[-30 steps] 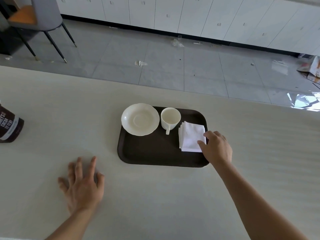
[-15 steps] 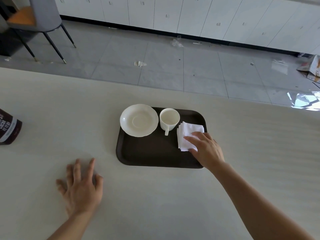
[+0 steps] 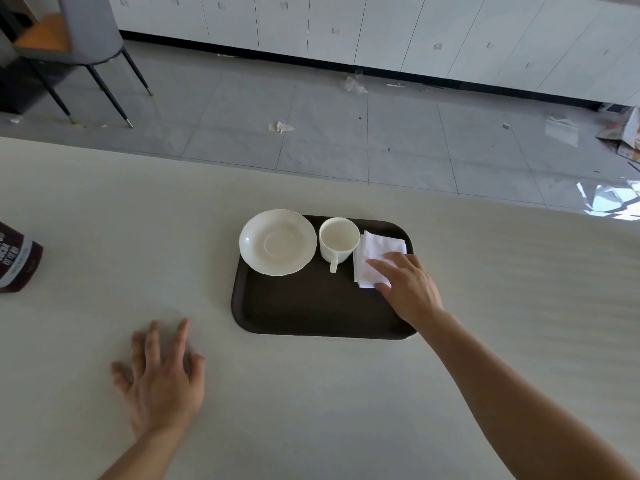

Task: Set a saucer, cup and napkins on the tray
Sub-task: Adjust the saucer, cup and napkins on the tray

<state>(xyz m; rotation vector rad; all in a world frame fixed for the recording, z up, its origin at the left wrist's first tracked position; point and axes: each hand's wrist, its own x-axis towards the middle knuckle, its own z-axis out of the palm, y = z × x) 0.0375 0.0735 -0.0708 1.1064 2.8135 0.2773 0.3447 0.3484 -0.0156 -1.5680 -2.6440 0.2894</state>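
Observation:
A dark brown tray [image 3: 311,306] lies on the pale table. A cream saucer [image 3: 277,242] sits on its far left corner, overhanging the rim. A cream cup [image 3: 338,241] stands upright beside it, handle toward me. A stack of white napkins [image 3: 375,252] lies on the tray's far right, touching the cup. My right hand [image 3: 407,287] rests flat on the napkins with fingers spread, covering their near right part. My left hand [image 3: 161,379] lies flat on the table with fingers apart, left of the tray.
A dark brown packet [image 3: 17,261] stands at the table's left edge. Beyond the table's far edge is grey tiled floor with scraps of litter, a chair [image 3: 79,39] at far left and white cabinets [image 3: 381,26] behind.
My right hand slid from the napkins' right edge leftward onto the stack, and the napkins shifted left toward the cup. My left hand stayed flat on the table.

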